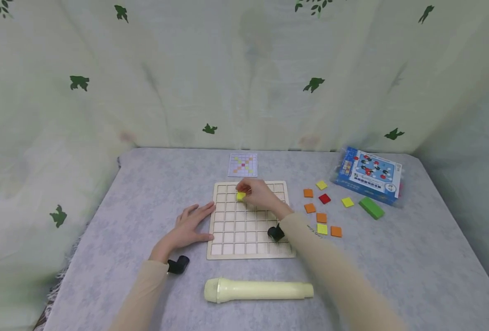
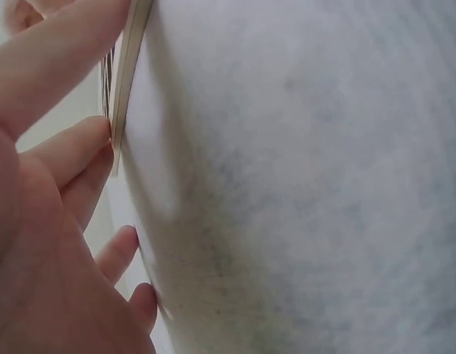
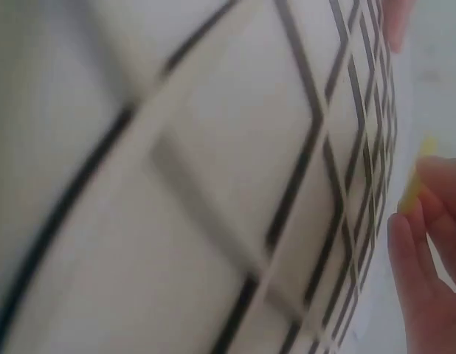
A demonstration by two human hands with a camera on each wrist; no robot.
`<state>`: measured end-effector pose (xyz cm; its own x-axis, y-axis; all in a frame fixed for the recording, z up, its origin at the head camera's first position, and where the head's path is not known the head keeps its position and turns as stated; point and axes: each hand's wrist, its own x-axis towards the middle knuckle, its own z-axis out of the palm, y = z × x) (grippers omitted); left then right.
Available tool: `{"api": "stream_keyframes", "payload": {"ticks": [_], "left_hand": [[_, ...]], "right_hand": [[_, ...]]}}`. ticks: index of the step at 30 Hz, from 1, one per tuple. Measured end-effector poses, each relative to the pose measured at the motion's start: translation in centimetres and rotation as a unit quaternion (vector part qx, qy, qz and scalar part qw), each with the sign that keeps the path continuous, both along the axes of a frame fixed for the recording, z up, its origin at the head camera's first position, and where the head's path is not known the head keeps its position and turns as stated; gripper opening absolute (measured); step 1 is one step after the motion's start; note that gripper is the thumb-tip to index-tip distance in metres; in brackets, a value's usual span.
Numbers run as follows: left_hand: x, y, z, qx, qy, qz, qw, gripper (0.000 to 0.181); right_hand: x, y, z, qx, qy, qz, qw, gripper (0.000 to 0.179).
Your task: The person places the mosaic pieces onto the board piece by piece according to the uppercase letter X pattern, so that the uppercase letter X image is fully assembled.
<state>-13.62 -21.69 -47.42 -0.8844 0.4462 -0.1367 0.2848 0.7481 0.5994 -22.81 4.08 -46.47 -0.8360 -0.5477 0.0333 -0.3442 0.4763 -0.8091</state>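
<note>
A pale wooden grid board [image 1: 240,236] lies flat on the cloth-covered table, its squares divided by raised lines. Over its upper part, my right hand [image 1: 260,195] pinches a yellow square tile [image 1: 241,196] between thumb and fingers; the right wrist view shows the same tile [image 3: 414,184] edge-on at the fingertips. My left hand [image 1: 191,225] lies at the board's left edge with its fingers spread, thumb and fingertips against the rim. In the left wrist view the fingers [image 2: 73,147] meet the board's side.
A small pattern card [image 1: 243,165] lies behind the board. To the right are several loose orange [image 1: 309,208], yellow and red tiles [image 1: 324,198], a green block [image 1: 371,208] and a blue packaged box [image 1: 368,175]. A cream microphone [image 1: 258,290] lies in front.
</note>
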Motion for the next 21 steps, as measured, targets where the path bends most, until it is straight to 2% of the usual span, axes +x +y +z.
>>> {"api": "stream_keyframes", "payload": {"ticks": [7,15,18,21], "left_hand": [[0.1,0.0,0.0,0.003,0.000,0.005,1.0000,0.084],[0.1,-0.1,-0.4,0.001,0.006,0.009,0.9999,0.084],[0.2,-0.2,-0.4,-0.001,0.005,0.010,0.9999,0.084],[0.2,-0.2,-0.4,-0.001,0.002,0.012,0.9999,0.085]], "right_hand": [[-0.3,-3.0,-0.6,0.037,0.027,0.003,0.9989,0.031],[-0.3,-4.2,-0.8,0.074,0.039,0.008,0.9965,0.036],[-0.2,-3.8,-0.6,0.067,0.022,-0.007,0.9975,0.035],[0.0,-2.5,-0.1,0.034,-0.002,-0.022,0.9992,0.031]]}}
